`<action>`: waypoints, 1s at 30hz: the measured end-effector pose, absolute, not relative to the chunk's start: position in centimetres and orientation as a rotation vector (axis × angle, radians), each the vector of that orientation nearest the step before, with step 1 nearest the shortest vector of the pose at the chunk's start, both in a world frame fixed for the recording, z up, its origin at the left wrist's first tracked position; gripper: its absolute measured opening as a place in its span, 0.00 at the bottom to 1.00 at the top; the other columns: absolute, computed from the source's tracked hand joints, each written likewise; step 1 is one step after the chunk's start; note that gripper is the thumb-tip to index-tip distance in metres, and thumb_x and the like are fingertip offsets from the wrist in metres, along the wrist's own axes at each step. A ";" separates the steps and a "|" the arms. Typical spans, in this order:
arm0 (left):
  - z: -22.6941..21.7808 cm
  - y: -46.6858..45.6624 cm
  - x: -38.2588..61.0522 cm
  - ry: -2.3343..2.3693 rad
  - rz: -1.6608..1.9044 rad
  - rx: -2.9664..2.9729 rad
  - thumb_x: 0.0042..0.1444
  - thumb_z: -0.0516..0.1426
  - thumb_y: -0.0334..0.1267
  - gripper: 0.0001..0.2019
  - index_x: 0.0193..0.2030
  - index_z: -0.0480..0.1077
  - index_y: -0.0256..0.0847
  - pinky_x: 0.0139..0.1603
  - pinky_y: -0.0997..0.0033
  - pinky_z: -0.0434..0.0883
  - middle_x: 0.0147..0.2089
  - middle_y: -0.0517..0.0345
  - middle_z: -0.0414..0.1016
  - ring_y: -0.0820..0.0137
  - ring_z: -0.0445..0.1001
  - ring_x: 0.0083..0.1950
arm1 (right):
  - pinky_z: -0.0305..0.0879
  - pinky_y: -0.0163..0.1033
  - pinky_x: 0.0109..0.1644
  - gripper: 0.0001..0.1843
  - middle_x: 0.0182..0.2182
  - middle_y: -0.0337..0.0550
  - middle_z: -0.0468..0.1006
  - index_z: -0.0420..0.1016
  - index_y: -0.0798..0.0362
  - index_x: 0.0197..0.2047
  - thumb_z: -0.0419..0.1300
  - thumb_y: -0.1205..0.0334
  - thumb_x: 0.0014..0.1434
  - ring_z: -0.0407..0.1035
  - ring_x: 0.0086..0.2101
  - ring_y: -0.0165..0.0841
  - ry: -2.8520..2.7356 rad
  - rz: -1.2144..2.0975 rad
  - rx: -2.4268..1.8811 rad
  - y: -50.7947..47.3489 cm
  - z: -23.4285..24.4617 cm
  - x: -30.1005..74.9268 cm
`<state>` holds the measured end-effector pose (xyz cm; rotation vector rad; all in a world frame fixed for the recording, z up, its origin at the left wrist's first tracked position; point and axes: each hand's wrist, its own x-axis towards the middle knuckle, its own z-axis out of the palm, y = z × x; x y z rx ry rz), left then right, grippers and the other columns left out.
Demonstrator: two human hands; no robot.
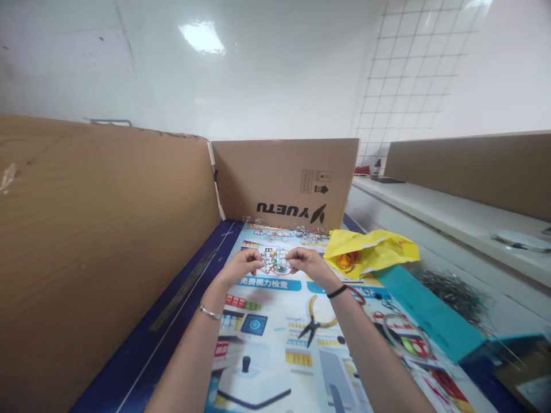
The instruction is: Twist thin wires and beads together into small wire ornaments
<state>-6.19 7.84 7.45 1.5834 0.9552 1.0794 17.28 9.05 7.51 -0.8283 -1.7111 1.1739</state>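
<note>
My left hand and my right hand are raised over the printed sheet, facing each other with a small gap between them. Thumb and fingers are pinched together on both. Between the fingertips is a small, thin wire-like piece with green and red bits; its exact kind is too small to make out against the print. Pliers with yellow handles lie on the sheet, nearer to me and beside my right forearm, jaws towards me.
A yellow bag with orange-red strands at its mouth lies to the right. Beyond it are a teal strip, a heap of thin wires and a wire coil. Cardboard walls stand at the left and back.
</note>
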 end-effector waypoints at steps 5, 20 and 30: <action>7.4 7.6 -5.8 0.940 1.051 1.604 0.45 0.61 0.39 0.10 0.26 0.64 0.37 0.26 0.77 0.62 0.22 0.65 0.65 0.78 0.64 0.22 | 0.70 0.36 0.31 0.13 0.25 0.36 0.73 0.71 0.55 0.31 0.65 0.55 0.45 0.71 0.24 0.27 -1.709 1.195 -0.811 8.7 7.6 17.0; 7.7 7.3 -7.4 0.867 0.990 1.610 0.45 0.62 0.41 0.11 0.28 0.65 0.38 0.29 0.74 0.63 0.27 0.61 0.67 0.75 0.65 0.27 | 0.68 0.34 0.30 0.11 0.22 0.34 0.72 0.71 0.55 0.30 0.65 0.58 0.45 0.70 0.23 0.27 -1.702 1.221 -0.793 8.6 8.4 18.5; 7.6 7.2 -5.1 1.046 1.054 1.892 0.33 0.68 0.42 0.34 0.50 0.65 0.44 0.54 0.59 0.60 0.57 0.48 0.61 0.56 0.61 0.57 | 0.68 0.35 0.30 0.12 0.23 0.35 0.72 0.72 0.55 0.30 0.65 0.56 0.45 0.70 0.23 0.27 -1.752 1.203 -0.796 8.4 8.7 18.2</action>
